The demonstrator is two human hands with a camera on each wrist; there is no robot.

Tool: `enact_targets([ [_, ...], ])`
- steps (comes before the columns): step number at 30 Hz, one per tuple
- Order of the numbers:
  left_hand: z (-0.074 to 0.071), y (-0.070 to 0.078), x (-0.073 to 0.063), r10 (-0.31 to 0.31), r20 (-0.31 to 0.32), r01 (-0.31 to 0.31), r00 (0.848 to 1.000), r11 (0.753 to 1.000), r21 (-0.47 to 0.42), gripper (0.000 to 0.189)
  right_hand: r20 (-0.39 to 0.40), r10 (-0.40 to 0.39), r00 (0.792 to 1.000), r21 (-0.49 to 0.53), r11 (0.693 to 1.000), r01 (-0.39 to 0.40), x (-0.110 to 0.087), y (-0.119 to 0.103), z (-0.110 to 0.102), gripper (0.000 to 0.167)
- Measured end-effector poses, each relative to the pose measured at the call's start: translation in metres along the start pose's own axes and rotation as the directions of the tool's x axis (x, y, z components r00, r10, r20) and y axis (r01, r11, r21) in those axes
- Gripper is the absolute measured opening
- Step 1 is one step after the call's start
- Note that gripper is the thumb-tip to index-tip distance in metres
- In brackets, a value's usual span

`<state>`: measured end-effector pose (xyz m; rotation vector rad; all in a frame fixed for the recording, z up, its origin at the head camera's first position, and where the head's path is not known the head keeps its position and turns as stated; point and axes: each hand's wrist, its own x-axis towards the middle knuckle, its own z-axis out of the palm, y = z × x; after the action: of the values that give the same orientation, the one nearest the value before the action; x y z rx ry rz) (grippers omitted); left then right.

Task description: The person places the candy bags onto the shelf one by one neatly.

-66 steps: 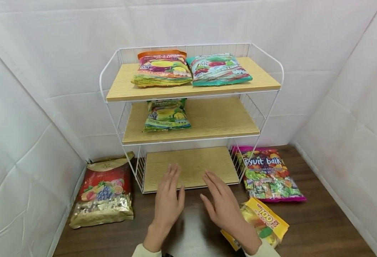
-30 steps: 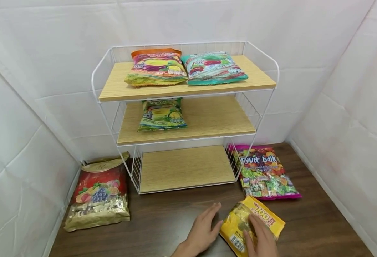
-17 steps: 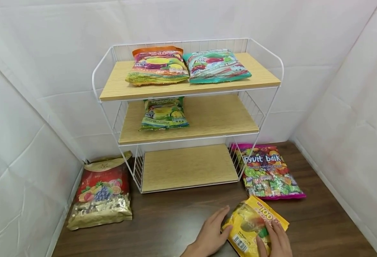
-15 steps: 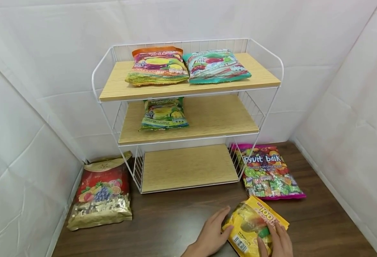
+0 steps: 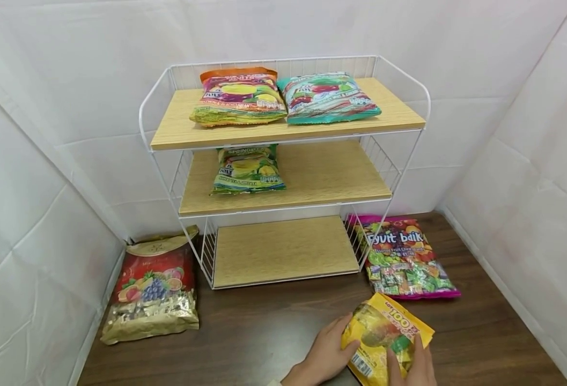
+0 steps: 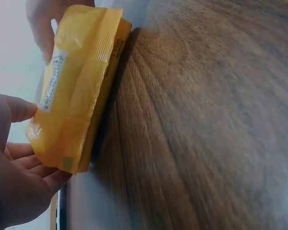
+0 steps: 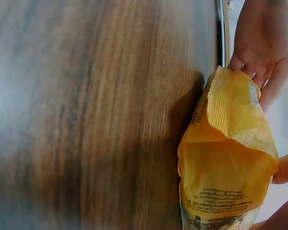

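Note:
A yellow candy bag (image 5: 382, 335) with a mango picture and "100" on its front is at the table's front right in the head view. My left hand (image 5: 329, 348) grips its left edge; in the left wrist view the thumb lies over the bag and the fingers (image 6: 26, 163) curl beneath. On the opposite side my right hand (image 5: 411, 367) holds the bag, thumb and fingers spread across its lower right part. From the right wrist, the bag's underside (image 7: 225, 167) shows close over the table with a shadow beside it. Part of the right hand is cut off by the frame.
A three-tier white wire rack (image 5: 283, 209) with wooden shelves bears an orange bag (image 5: 240, 99), a teal bag (image 5: 329, 99) and a green bag (image 5: 249, 169). Beside it lie a red-and-gold bag (image 5: 155, 289) and a magenta-edged fruit chew bag (image 5: 404, 257). White cloth walls surround the table.
Both hands have come from before the rack to the yellow candy bag, one on each side, and now hold it. The bag's left edge has shifted slightly right.

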<state>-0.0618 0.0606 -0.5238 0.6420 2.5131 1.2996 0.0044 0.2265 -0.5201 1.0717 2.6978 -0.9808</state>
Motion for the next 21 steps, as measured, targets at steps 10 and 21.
enact_targets([
  [10, -0.006, -0.004, -0.001, -0.041, -0.072, 0.041, 0.997, 0.999, -0.003, 0.059, 0.085, -0.152, 0.985, -0.039, 0.987, 0.156, -0.001, -0.014, -0.006, 0.109],
  [21, -0.022, -0.020, -0.010, -0.098, -0.150, 0.098, 0.984, 0.995, -0.008, 0.061, 0.151, -0.254, 0.955, 0.015, 0.967, 0.255, -0.008, -0.033, 0.008, 0.097],
])
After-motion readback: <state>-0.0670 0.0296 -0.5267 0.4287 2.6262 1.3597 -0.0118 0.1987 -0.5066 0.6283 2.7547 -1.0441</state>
